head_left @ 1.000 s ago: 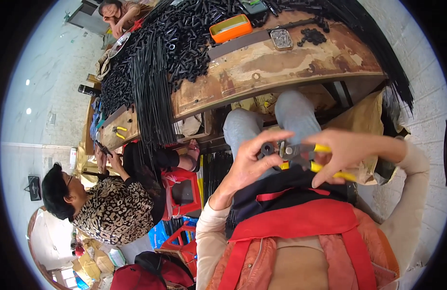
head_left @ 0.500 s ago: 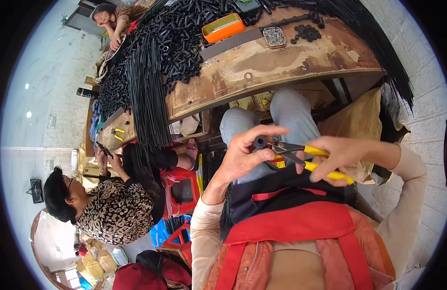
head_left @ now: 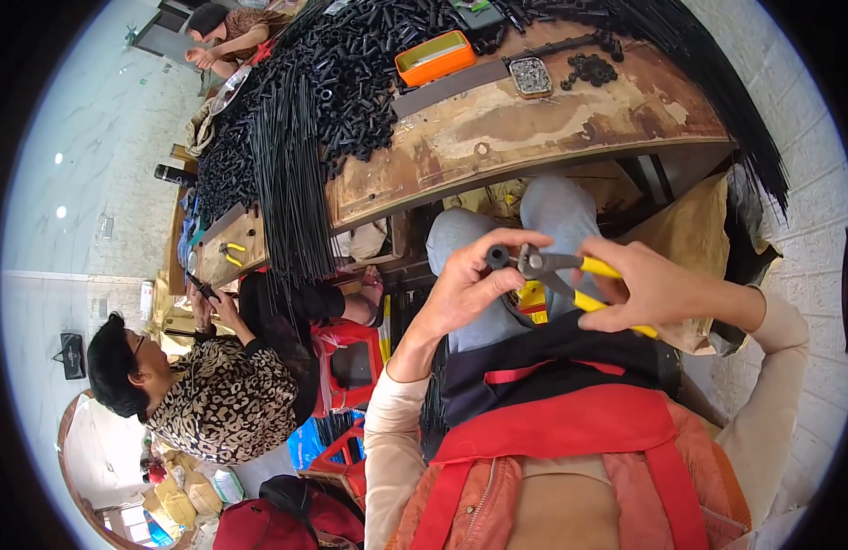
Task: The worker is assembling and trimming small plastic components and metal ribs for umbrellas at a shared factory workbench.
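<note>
Right hand [head_left: 657, 289] closed round yellow pliers [head_left: 570, 275]; left hand [head_left: 470, 280] pinched small black ring [head_left: 497, 257] at nose. Best squeeze square, steady.

just one view, a fisheye cam on my head looking steeply down, close over my lap and hands, facing the wooden workbench [head_left: 534, 137] ahead. edges curve hard, so the floor wraps around the left.

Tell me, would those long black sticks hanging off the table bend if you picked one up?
Probably yes. The long black sticks droop over the edge of the table, so they look bendy, not stiff. They are very thin, so one is likely light. They look smooth and lie loose, so they might slide off if pushed.
</note>
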Tool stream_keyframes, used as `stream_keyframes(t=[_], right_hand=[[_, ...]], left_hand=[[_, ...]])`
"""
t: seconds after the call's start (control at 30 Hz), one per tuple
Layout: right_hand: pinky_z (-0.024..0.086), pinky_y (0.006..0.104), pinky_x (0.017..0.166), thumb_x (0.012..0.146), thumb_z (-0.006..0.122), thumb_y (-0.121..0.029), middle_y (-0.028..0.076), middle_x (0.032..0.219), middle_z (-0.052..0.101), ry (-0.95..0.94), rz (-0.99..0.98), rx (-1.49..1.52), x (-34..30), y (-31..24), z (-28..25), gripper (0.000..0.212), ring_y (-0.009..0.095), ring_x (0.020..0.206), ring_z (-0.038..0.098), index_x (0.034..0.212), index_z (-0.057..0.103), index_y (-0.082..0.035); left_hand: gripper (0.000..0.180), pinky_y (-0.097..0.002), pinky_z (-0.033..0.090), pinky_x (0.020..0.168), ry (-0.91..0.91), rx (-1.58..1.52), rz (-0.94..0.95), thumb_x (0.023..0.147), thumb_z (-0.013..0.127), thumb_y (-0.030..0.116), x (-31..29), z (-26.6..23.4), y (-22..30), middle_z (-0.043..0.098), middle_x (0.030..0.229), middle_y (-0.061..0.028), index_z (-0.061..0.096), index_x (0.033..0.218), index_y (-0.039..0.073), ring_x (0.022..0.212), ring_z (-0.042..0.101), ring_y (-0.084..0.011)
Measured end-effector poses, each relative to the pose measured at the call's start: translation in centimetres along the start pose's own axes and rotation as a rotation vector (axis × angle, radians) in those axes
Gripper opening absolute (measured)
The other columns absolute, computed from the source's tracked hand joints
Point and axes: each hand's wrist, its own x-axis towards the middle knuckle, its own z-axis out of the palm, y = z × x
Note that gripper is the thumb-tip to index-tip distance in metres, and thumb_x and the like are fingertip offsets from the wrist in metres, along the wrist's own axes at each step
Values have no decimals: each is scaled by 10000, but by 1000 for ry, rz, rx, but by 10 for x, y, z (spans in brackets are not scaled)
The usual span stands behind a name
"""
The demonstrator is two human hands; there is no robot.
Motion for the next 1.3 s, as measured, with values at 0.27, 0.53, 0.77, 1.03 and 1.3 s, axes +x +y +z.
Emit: stream_keyframes(t=[0.27,0.53,0.77,1.03,1.3], right_hand=[[486,315,547,852,681,-201,130,763,599,425,-367,-493,13,-3,-7,368,214,575,606,1126,518,-16],[472,350,538,856,668,-243,146,695,599,378,-366,-284,21,21,9,371,250,573,613,1116,514,-28],[491,395,644,875,659,-219,176,869,633,255,-310,-295,38,27,3,320,351,751,633,1075,572,14],[495,369,661,977,538,-291,129,785,666,164,-208,-189,33,13,0,351,256,715,656,1179,585,-7],[493,344,591,985,521,-370,96,704,643,126,21,-99,26,-5,5,390,222,611,629,869,520,2]], left_hand=[[624,-184,386,631,136,-69,-38,876,687,464,1,-7,4,481,771,46,586,1256,-21,686,453,-38],[706,-199,407,634,116,-69,-20,857,672,531,-3,-3,4,587,978,-8,570,1271,-33,705,473,-53],[392,-276,437,797,103,107,-1,985,563,330,-13,-2,5,584,981,-37,559,1220,16,883,543,-129],[291,-306,444,727,130,146,-25,963,611,236,-19,-2,-6,570,890,-100,489,1106,13,776,533,-186],[231,-279,396,663,152,127,27,957,614,193,-14,-2,-7,451,818,-54,472,1041,32,734,418,-139]])
